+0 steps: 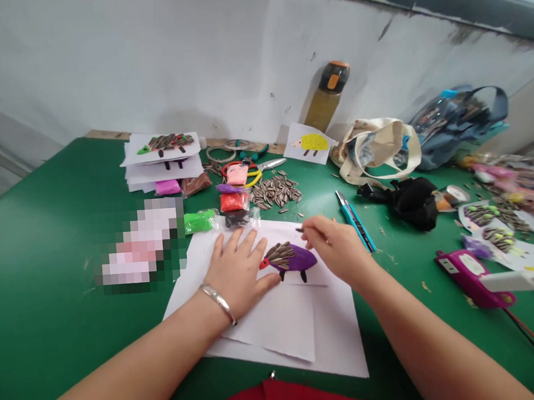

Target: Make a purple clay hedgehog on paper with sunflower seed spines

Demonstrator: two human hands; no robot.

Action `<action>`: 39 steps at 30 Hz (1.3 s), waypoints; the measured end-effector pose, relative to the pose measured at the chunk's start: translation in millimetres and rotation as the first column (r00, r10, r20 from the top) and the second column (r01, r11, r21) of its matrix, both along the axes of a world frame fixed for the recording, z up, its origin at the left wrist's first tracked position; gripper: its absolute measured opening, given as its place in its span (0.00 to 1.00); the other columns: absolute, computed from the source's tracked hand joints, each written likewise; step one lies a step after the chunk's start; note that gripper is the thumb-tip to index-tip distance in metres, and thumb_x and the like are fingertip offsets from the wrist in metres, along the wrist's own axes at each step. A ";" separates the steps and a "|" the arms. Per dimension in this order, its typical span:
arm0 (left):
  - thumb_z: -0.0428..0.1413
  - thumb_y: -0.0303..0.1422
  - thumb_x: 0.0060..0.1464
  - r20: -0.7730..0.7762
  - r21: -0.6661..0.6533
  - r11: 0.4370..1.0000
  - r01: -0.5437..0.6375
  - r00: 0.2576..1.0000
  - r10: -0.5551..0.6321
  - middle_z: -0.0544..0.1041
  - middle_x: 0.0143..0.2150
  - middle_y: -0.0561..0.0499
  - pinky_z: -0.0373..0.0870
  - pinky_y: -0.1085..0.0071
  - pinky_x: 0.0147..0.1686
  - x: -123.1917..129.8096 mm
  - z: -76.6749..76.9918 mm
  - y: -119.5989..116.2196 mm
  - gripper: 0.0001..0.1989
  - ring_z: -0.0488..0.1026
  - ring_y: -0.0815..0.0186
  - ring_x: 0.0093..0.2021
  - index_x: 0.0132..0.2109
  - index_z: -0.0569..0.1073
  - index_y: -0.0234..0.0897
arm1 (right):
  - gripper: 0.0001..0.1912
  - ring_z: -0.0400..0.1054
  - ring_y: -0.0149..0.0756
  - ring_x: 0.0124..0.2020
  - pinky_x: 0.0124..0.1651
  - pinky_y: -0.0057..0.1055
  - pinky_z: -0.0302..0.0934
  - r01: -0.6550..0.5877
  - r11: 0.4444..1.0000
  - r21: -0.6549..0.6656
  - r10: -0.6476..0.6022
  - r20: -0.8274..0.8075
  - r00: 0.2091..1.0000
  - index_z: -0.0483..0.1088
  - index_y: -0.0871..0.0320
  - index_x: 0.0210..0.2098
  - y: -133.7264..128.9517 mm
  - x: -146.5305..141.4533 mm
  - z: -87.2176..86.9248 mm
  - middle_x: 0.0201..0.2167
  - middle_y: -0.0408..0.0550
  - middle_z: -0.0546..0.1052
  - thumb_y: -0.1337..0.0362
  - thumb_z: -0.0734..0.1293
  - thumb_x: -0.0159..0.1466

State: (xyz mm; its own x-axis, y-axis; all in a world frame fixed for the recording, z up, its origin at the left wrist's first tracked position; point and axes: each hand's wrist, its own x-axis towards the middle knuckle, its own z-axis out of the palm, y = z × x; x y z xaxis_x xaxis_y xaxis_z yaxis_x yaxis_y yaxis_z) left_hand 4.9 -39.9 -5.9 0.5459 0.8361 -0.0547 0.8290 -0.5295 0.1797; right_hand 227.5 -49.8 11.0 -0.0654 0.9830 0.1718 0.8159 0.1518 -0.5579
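Note:
My left hand (238, 275), with a silver bracelet at the wrist, lies spread on white paper (335, 332), its thumb near the lower edge of a purple clay hedgehog (302, 257). The hedgehog has a red head (264, 263), black feet and overlapping striped seeds on its left part; the right part of its body is bare purple. My right hand (336, 244) is pinched on a dark seed (299, 230), held just above the hedgehog's right side. A pile of sunflower seeds (275, 190) lies behind the paper.
Clay packets (199, 222), scissors (271, 164) and stacked hedgehog cards (131, 161) are at the back left. A blue cutter (355, 221) lies right of the paper. Farther right are a black cloth item (413, 205), a magenta device (473, 277) and a cream bag (382, 149).

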 end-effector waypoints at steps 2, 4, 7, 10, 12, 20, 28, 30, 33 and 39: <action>0.53 0.53 0.58 0.000 0.000 1.000 -0.001 1.000 0.001 0.62 0.68 0.42 0.47 0.40 0.64 0.4 0.2 -0.1 0.34 0.52 0.43 0.69 0.64 0.66 0.39 | 0.09 0.71 0.30 0.28 0.50 0.37 0.60 -0.084 0.996 0.019 0.084 -0.023 0.996 0.70 0.52 0.36 -20.0 -2.7 -0.1 0.28 0.38 0.77 0.67 0.59 0.68; 0.53 0.53 0.58 0.003 0.006 1.000 0.001 1.000 -0.001 0.62 0.68 0.42 0.47 0.40 0.64 0.5 -0.1 -0.1 0.33 0.53 0.43 0.68 0.64 0.65 0.39 | 0.09 0.71 0.32 0.31 0.45 0.34 0.63 -0.117 0.992 0.052 0.120 -0.051 0.991 0.71 0.53 0.37 -33.3 -5.1 -3.0 0.31 0.42 0.78 0.67 0.60 0.68; 0.53 0.53 0.58 0.008 0.019 1.000 0.005 1.000 -0.005 0.62 0.68 0.42 0.47 0.39 0.64 0.3 -1.6 0.1 0.33 0.54 0.42 0.68 0.64 0.66 0.39 | 0.09 0.71 0.34 0.33 0.38 0.30 0.64 -0.136 0.988 0.073 0.141 -0.075 0.987 0.72 0.55 0.37 -41.2 -6.9 -8.1 0.31 0.45 0.77 0.68 0.60 0.68; 0.53 0.53 0.58 0.009 0.027 1.000 0.006 1.000 -0.006 0.63 0.67 0.41 0.48 0.39 0.63 0.2 -3.0 0.3 0.33 0.54 0.42 0.67 0.64 0.66 0.39 | 0.10 0.70 0.33 0.33 0.37 0.29 0.65 -0.145 0.986 0.080 0.151 -0.067 0.986 0.72 0.55 0.36 -40.3 -8.0 -10.7 0.31 0.46 0.76 0.69 0.60 0.68; 0.52 0.53 0.58 0.006 0.025 1.000 0.008 1.000 -0.008 0.63 0.67 0.42 0.48 0.39 0.63 0.3 -3.1 0.5 0.33 0.54 0.42 0.67 0.64 0.66 0.40 | 0.10 0.70 0.33 0.34 0.39 0.30 0.65 -0.168 0.982 0.087 0.173 -0.046 0.984 0.72 0.55 0.36 -38.3 -8.8 -11.3 0.32 0.46 0.76 0.70 0.60 0.68; 0.53 0.53 0.58 -0.008 0.023 1.000 0.009 1.000 -0.009 0.62 0.68 0.41 0.48 0.41 0.64 1.3 -0.7 0.6 0.32 0.54 0.43 0.67 0.63 0.67 0.40 | 0.10 0.69 0.38 0.38 0.41 0.35 0.63 -0.199 0.975 0.103 0.192 0.076 0.978 0.73 0.54 0.37 -35.8 -7.2 -12.6 0.34 0.47 0.77 0.70 0.60 0.68; 0.54 0.53 0.57 -0.006 0.018 1.000 0.006 1.000 -0.006 0.63 0.67 0.41 0.48 0.41 0.64 2.0 -0.9 0.4 0.33 0.54 0.42 0.67 0.64 0.66 0.40 | 0.11 0.67 0.38 0.38 0.39 0.34 0.63 -0.213 0.971 0.107 0.202 0.101 0.974 0.75 0.54 0.37 -34.0 -7.6 -14.3 0.34 0.47 0.78 0.72 0.61 0.67; 0.54 0.54 0.57 -0.015 0.012 1.000 0.005 1.000 -0.004 0.62 0.68 0.41 0.48 0.40 0.64 2.0 -0.5 0.5 0.34 0.54 0.42 0.68 0.64 0.66 0.39 | 0.12 0.67 0.38 0.38 0.39 0.33 0.63 -0.217 0.969 0.117 0.205 0.108 0.973 0.75 0.55 0.37 -33.2 -8.8 -14.5 0.34 0.47 0.78 0.73 0.61 0.67; 0.54 0.54 0.57 -0.029 0.005 1.000 0.006 1.000 -0.005 0.62 0.68 0.41 0.48 0.40 0.64 2.1 -0.1 0.5 0.34 0.54 0.42 0.68 0.64 0.66 0.39 | 0.12 0.67 0.38 0.38 0.39 0.34 0.62 -0.221 0.966 0.131 0.206 0.120 0.971 0.76 0.56 0.36 -31.9 -10.8 -15.7 0.33 0.47 0.79 0.74 0.62 0.66; 0.54 0.53 0.57 -0.018 0.007 1.000 0.008 1.000 -0.008 0.62 0.68 0.41 0.48 0.39 0.64 2.5 0.2 0.6 0.34 0.53 0.42 0.68 0.64 0.66 0.38 | 0.12 0.67 0.38 0.37 0.38 0.33 0.61 -0.212 0.968 0.137 0.192 0.143 0.971 0.76 0.56 0.35 -31.0 -13.6 -19.5 0.32 0.47 0.79 0.74 0.62 0.65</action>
State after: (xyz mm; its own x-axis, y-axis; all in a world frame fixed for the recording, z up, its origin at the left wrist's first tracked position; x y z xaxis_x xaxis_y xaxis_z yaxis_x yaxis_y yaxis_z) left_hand 7.4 -39.3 -5.8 0.5514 0.8321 -0.0588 0.8279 -0.5373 0.1608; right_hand 213.9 -80.8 -8.5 -0.2908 0.9104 0.2941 0.8224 0.3950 -0.4094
